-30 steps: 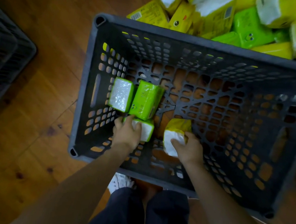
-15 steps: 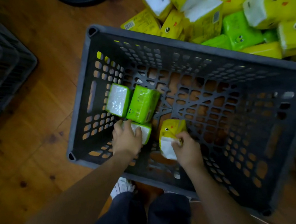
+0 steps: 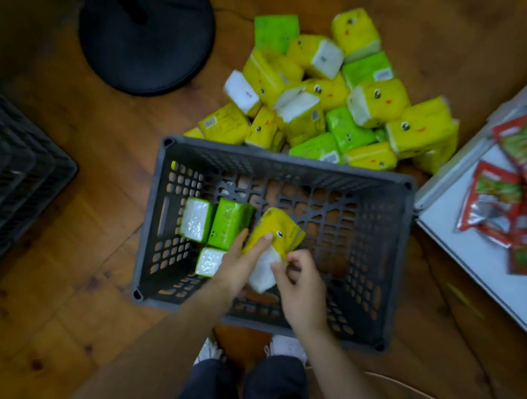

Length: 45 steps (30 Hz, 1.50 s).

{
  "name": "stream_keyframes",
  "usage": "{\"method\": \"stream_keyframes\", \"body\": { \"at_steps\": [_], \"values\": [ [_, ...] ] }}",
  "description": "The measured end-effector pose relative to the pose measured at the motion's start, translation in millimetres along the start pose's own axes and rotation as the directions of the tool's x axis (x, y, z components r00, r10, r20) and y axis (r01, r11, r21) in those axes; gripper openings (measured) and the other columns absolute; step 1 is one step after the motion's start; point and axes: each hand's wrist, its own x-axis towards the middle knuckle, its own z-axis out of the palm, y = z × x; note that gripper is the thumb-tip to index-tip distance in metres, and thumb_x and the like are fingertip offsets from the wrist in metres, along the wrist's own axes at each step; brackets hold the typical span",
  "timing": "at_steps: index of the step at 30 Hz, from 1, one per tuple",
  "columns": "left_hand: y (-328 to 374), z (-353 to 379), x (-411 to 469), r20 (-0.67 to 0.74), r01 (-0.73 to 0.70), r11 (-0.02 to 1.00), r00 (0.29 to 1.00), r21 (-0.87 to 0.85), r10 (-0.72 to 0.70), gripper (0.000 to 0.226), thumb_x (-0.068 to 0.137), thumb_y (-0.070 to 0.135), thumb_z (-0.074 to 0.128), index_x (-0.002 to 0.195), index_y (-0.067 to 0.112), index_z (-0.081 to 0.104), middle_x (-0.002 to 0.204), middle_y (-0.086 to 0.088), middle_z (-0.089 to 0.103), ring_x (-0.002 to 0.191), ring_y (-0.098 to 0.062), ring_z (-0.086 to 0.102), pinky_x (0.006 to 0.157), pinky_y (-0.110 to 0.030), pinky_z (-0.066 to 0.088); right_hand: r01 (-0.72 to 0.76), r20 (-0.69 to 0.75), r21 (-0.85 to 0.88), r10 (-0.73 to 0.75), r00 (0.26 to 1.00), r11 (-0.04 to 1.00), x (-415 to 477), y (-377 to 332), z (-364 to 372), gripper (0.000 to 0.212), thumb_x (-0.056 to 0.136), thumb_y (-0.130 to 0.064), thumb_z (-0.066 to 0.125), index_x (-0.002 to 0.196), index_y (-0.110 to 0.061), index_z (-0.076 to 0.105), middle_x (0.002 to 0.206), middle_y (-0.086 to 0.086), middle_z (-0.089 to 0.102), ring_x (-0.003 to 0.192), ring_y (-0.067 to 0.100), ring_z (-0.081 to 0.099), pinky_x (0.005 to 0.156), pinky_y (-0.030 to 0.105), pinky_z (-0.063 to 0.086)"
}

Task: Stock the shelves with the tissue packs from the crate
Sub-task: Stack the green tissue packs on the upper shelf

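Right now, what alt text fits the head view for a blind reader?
A right hand pinches a yellow tissue pack, left hand touching it, in a dark plastic crate holding three green packs; more packs lie heaped on the floor beyond.

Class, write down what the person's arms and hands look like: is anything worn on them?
The left hand and the right hand are bare: no gloves, and no ring, watch or bracelet shows. The left forearm and the right forearm are uncovered, with no sleeve in view.
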Motion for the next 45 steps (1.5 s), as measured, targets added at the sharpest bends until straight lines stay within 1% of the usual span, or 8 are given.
{"method": "stream_keyframes", "body": {
  "at_steps": [8,13,16,22,29,32,37,45],
  "values": [
    [68.5,-17.9,-88.8,-0.029,-0.137,0.989,0.99,-0.054,0.136,0.04,0.088,0.038,0.059,0.125,0.032,0.048,0.126,-0.004,0.051,0.108,-0.024,0.053,0.069,-0.033,0.05,0.16,-0.039,0.085,-0.157,0.987,0.983,-39.9,-87.8,-33.7,0.019,0.082,-0.021,0.069,0.087,-0.023,0.051,0.095,-0.004,0.047,0.085,0.021,0.059,0.078,0.043,0.052],
    [107.6,-34.5,-137.4,0.002,-0.304,0.952,0.953,0.036,0.304,0.032,0.09,0.028,0.058,0.121,0.032,0.049,0.113,0.006,0.048,0.094,-0.011,0.051,0.076,-0.035,0.049,0.266,-0.07,0.072,-0.261,0.963,0.961,-61.7,-133.3,-67.3,0.01,0.081,-0.016,0.07,0.081,-0.018,0.06,0.099,-0.009,0.044,0.105,0.021,0.056,0.09,0.042,0.047],
    [133.0,-43.4,-164.7,0.067,-0.353,0.933,0.935,0.069,0.348,0.039,0.081,0.037,0.067,0.117,0.035,0.051,0.125,0.0,0.051,0.109,-0.021,0.053,0.088,-0.042,0.05,0.296,-0.197,0.063,-0.279,0.94,0.953,-74.8,-156.0,-95.5,0.018,0.083,-0.021,0.068,0.097,-0.01,0.065,0.109,-0.003,0.044,0.116,0.02,0.051,0.096,0.039,0.044],
    [183.0,-36.2,-218.3,0.333,-0.431,0.886,0.872,0.171,0.36,0.066,0.047,0.051,0.07,0.11,0.038,0.059,0.129,-0.004,0.056,0.114,-0.027,0.055,0.089,-0.045,0.048,0.224,-0.142,0.243,-0.194,0.971,0.944,-102.7,-197.2,-166.1,0.067,0.084,-0.036,0.064,0.14,-0.034,0.029,0.146,-0.004,0.025,0.135,0.014,0.028,0.108,0.039,0.034],
    [221.7,13.6,-282.2,0.602,-0.474,0.838,0.762,0.268,0.239,0.062,0.052,0.044,0.078,0.112,0.043,0.059,0.14,0.0,0.045,0.127,-0.026,0.045,0.089,-0.049,0.05,0.249,-0.208,0.535,-0.159,0.965,0.808,-137.6,-215.0,-223.0,0.072,0.051,-0.071,0.073,0.108,-0.078,0.03,0.149,-0.018,0.028,0.135,0.014,0.034,0.106,0.049,0.038],
    [228.5,44.4,-305.0,0.653,-0.497,0.818,0.728,0.29,0.211,0.057,0.06,0.034,0.076,0.114,0.04,0.058,0.138,-0.002,0.046,0.123,-0.025,0.049,0.071,-0.039,0.054,0.292,-0.301,0.549,-0.141,0.943,0.783,-157.2,-201.1,-255.0,0.075,0.058,-0.063,0.073,0.117,-0.072,0.028,0.147,-0.024,0.025,0.136,0.015,0.033,0.105,0.051,0.038],
    [223.6,108.0,-329.3,0.706,-0.599,0.732,0.668,0.324,0.235,0.057,0.07,0.025,0.073,0.119,0.04,0.05,0.118,0.016,0.049,0.105,-0.01,0.055,0.083,-0.046,0.052,0.277,-0.36,0.612,-0.052,0.932,0.74,-186.0,-168.3,-303.1,0.054,0.07,-0.047,0.073,0.116,-0.057,0.047,0.136,-0.007,0.049,0.119,0.02,0.054,0.091,0.048,0.051],
    [177.2,232.6,-342.4,0.448,-0.711,0.694,0.658,0.108,0.605,0.079,0.066,0.035,0.083,0.127,0.008,0.042,0.115,-0.006,0.051,0.103,-0.022,0.058,0.081,-0.035,0.052,0.41,-0.561,0.66,0.05,0.827,0.629,-217.5,-106.3,-369.0,0.024,0.086,-0.006,0.062,0.1,-0.024,0.054,0.105,-0.003,0.061,0.092,0.014,0.063,0.072,0.032,0.053]
  ]
}}
